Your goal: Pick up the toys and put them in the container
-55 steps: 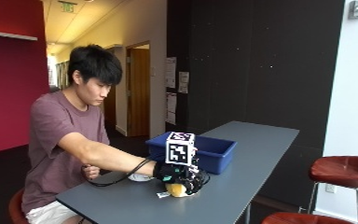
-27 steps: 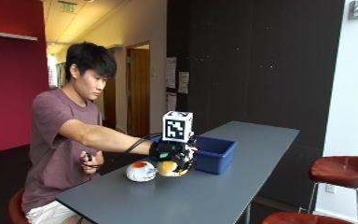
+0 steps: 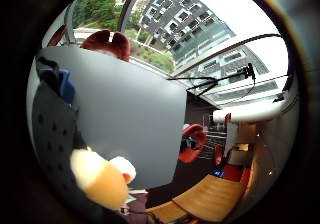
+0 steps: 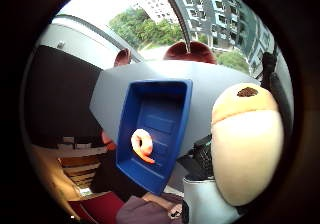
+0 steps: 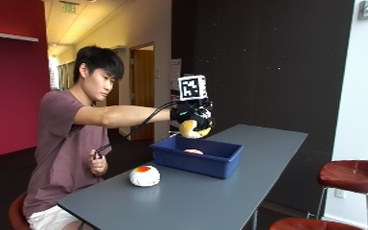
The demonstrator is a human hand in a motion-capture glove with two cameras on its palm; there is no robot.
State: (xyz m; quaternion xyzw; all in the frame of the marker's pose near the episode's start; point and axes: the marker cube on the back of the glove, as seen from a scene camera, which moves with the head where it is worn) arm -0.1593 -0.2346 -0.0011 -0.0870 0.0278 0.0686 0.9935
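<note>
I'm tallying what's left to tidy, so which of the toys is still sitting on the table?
The white round toy with the orange top, on the table beside the blue container. Another toy lies inside the container, and the gloved right hand holds a third above it.

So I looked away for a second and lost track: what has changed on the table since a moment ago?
The gloved right hand has lifted the yellow and white plush toy off the table and carried it up over the blue container, still gripping it. The white toy with the orange top stays on the table beside the container, and an orange toy lies inside.
</note>
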